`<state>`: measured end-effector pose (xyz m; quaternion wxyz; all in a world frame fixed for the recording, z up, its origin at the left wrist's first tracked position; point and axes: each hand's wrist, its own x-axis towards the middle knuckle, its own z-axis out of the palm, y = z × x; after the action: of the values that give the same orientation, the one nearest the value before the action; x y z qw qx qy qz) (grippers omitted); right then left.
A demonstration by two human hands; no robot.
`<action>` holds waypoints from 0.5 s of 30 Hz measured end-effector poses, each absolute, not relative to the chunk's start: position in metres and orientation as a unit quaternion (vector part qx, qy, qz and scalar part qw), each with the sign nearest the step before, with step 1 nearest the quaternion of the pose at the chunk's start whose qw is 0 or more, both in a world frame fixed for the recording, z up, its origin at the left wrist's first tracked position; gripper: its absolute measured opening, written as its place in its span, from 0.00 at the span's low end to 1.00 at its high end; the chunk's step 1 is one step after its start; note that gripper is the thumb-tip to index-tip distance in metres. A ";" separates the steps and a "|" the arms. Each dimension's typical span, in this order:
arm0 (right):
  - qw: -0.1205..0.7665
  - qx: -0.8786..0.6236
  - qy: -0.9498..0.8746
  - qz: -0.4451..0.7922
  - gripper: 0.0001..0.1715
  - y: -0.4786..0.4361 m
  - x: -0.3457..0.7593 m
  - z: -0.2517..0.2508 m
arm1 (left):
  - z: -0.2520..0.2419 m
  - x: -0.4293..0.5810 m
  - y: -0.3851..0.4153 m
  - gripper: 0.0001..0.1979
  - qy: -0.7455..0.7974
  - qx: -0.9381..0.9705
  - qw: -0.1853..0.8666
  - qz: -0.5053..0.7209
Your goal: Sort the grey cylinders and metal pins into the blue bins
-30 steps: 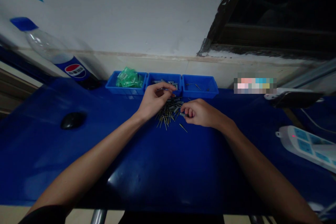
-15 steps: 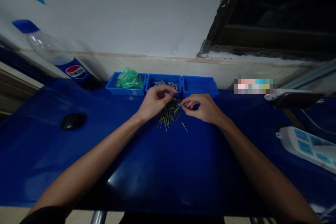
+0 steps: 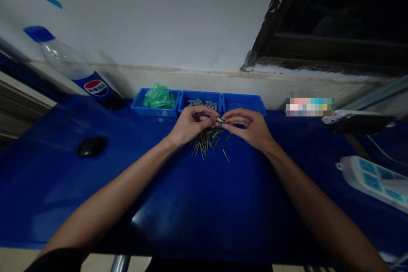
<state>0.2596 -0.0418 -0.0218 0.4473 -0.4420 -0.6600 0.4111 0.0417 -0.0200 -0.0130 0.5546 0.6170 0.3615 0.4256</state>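
Between the fingertips of my left hand (image 3: 191,124) and my right hand (image 3: 250,126) sits a small grey metal cylinder (image 3: 220,120). Both hands are closed in a pinch around it. Just below them, a pile of thin brass-coloured pins and grey cylinders (image 3: 206,141) lies on the blue table, partly covered by my fingers. One loose pin (image 3: 226,155) rests apart from the pile, and another lies close under my right hand.
Three blue bins stand against the wall: one with green packets (image 3: 157,97), one with grey cylinders (image 3: 207,103), one with a few pins (image 3: 244,101). A Pepsi bottle (image 3: 95,87) and black mouse (image 3: 92,147) are left; a phone (image 3: 363,123) and power strip (image 3: 371,174) right.
My hands have come together. The grey cylinder, held near the pile by my right hand before, is now up between both hands' fingertips. The view has shifted slightly.
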 end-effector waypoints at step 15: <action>0.196 -0.354 -0.906 0.126 0.16 -0.042 0.263 -0.036 | -0.023 0.033 -0.006 0.07 0.397 0.620 0.450 0.506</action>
<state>0.2634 -0.0424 -0.0358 0.1958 -0.3535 -0.9060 0.1258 0.0329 -0.0065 -0.0234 0.4496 0.6196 0.3968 0.5065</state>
